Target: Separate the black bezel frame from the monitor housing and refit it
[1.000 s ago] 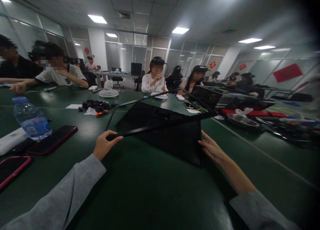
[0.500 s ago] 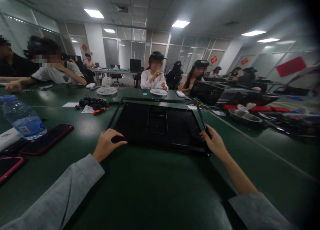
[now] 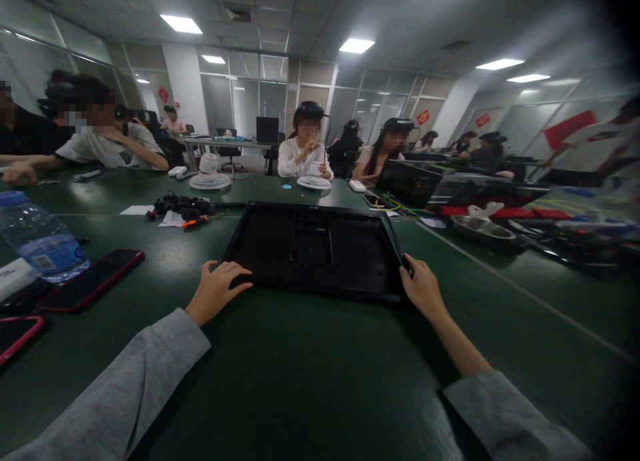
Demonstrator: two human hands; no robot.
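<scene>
A black monitor back cover lies on the green table with its hollow inside facing up and a rectangular recess in its middle. A thin black monitor bezel rests along the cover's rim; whether its edges sit flush I cannot tell. My left hand grips the near left corner, fingers over the edge and thumb toward the near side. At the right side, near the front corner, my right hand is closed round the bezel's edge, its fingertips partly hidden.
Left of me stand a water bottle and a dark phone. Beyond the cover lie a tangle of black parts and white fan grilles. A metal bowl and cables are at the right. Several people sit around.
The bezel has come down from above the back cover onto its rim. My right hand has moved slightly left with it; my left hand stays at the near left corner.
</scene>
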